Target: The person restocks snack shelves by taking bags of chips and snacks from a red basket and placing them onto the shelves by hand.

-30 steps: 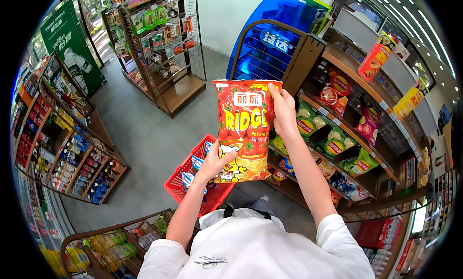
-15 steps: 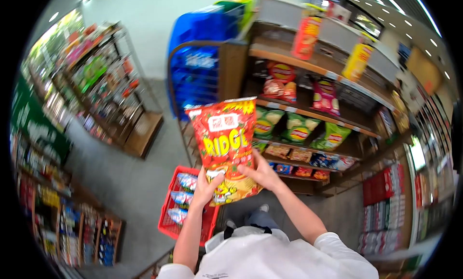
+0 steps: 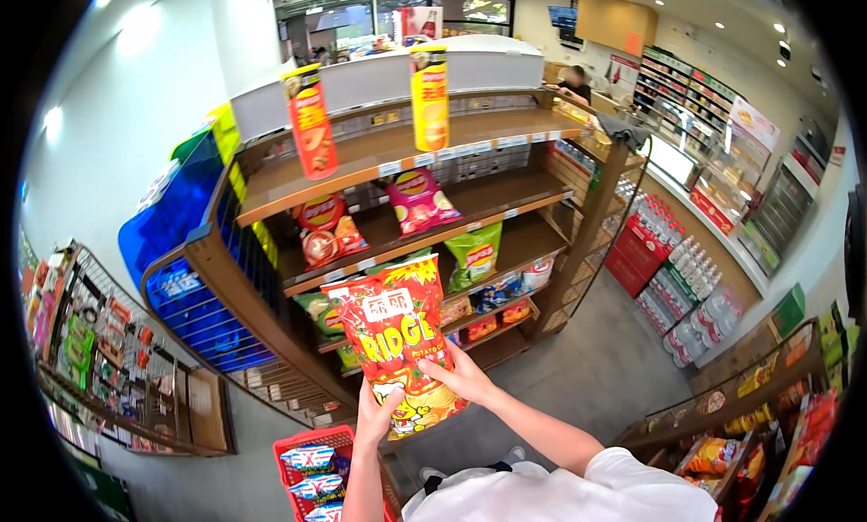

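A large red and yellow bag of potato chips (image 3: 390, 328), with "RIDGE" printed on its front, is held upright before me. My left hand (image 3: 376, 412) grips its lower left edge, thumb on the front. On the lower right side, my right hand (image 3: 462, 377) holds it the same way; the fingers behind the bag are hidden. Just beyond it stands a brown shelf unit (image 3: 506, 206) with a red chip bag (image 3: 327, 233), a pink chip bag (image 3: 420, 201) and a green chip bag (image 3: 473, 256). Chip canisters in orange (image 3: 310, 125) and yellow (image 3: 430, 99) stand on the top shelf.
A red shopping basket (image 3: 280, 450) with several blue and white packs sits low at the left. Bottled drinks (image 3: 691, 278) are stacked by the counter at the right. A person (image 3: 575, 86) is at the back. Snack racks stand at lower right and far left.
My view has swung right and up, bringing the counter and stacked bottles into sight. Both hands still hold the red chip bag, which now sits lower in view.
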Demonstrator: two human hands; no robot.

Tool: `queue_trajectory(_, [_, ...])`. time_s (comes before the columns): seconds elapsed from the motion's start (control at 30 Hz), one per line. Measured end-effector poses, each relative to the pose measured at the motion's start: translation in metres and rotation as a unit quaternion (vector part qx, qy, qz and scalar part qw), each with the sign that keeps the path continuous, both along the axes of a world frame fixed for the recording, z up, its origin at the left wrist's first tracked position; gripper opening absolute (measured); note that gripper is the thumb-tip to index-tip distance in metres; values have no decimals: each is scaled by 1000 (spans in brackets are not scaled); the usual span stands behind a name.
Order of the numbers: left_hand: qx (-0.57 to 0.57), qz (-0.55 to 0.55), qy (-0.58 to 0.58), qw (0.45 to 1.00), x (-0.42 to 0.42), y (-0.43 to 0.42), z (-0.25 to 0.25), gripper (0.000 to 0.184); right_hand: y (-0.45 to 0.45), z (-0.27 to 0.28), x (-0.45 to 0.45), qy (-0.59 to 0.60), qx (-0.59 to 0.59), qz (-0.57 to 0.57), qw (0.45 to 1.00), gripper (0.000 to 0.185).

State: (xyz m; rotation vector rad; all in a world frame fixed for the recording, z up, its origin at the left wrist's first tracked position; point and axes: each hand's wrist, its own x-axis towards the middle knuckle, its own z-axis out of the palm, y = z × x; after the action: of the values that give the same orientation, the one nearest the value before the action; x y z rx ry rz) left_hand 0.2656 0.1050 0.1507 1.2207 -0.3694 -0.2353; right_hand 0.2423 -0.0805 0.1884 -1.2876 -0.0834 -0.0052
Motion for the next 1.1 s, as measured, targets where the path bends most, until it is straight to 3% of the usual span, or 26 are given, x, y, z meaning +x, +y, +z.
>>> queue_trajectory(0.37, [14,-118,-39,992,-16,-149,19,62,-145,-7,-47,18,25,-138,990,57])
queue_trajectory(0.77, [66,-136,-49,987,-43,-256,20,59,-262,-22,-77,-12,20,-111,994,61])
queue_trajectory(1.1, [156,-141,9,978,-45,-280,13,55,-307,-43,-73,3,-38,-65,997,61])
